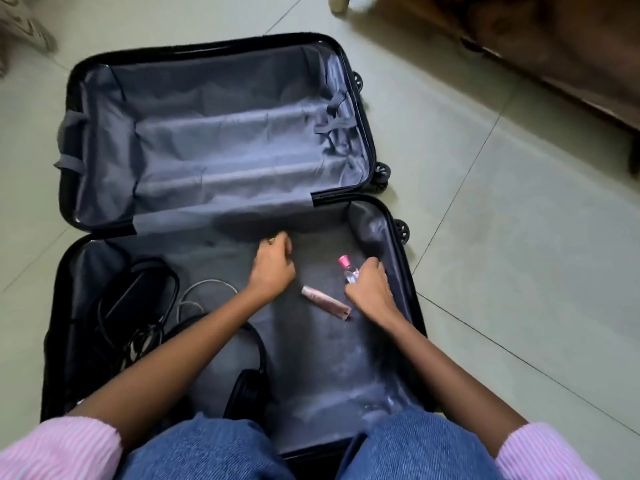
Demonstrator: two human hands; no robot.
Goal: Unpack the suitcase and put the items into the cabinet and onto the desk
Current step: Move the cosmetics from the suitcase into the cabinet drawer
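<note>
The fingers of my right hand [369, 292] grip the small bottle [347, 269], I think light and slippery, around its body beside the tube [325, 301]; whether my curled left hand [273, 268] holds anything, I cannot tell.

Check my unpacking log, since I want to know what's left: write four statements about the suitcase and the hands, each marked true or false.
1. The right hand holds the pink-capped bottle. True.
2. The far half of the suitcase is packed with clothes. False: no clothes lie there.
3. The tube lies loose in the near half. True.
4. The headphones lie on the floor. False: they are inside the near half.
</note>
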